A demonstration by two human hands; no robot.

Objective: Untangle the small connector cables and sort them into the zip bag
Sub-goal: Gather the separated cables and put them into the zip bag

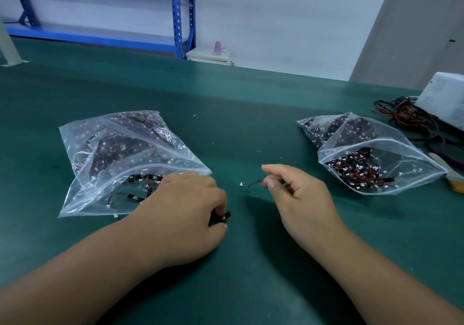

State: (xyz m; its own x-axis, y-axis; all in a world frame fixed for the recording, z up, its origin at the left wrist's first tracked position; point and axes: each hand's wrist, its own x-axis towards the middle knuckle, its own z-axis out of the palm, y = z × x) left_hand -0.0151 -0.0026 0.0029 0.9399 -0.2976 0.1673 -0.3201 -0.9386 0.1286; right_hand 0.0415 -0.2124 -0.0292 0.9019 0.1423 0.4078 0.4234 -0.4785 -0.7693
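Two zip bags on the green mat. The left bag has a few loose cables just inside its mouth. The right bag is open and packed w/ the red/black tangle.

R hand is between the bags, thumb + forefinger pinched on one cable. Its white connector sticks out toward the L. Whether it touches the mat I can't tell, too blurry.

L hand is down on the mat at the left bag's mouth, fingers curled round a small black piece. Prob a cable's black end; the rest is hidden under the hand.

My read: one cable is singled out and goes into the left bag next. Early days, right bag looks mostly full.

To do it well, imo:
- Confirm it's one cable only, no 2nd wire looped on, before moving it.
- Pinch by the wire near the plug, not the plug tip. Thin leads, don't yank.
- L hand should free up and lift the upper lip of the left bag; the mouth lies nearly flat.
- Feed connector-first, well past the zip strip, so it doesn't slide back out.
- Lay it alongside the ones already in, not across them, or they re-tangle.

Risk: the film is slippery and light, so the bag will skid if pushed w/o being pinned.
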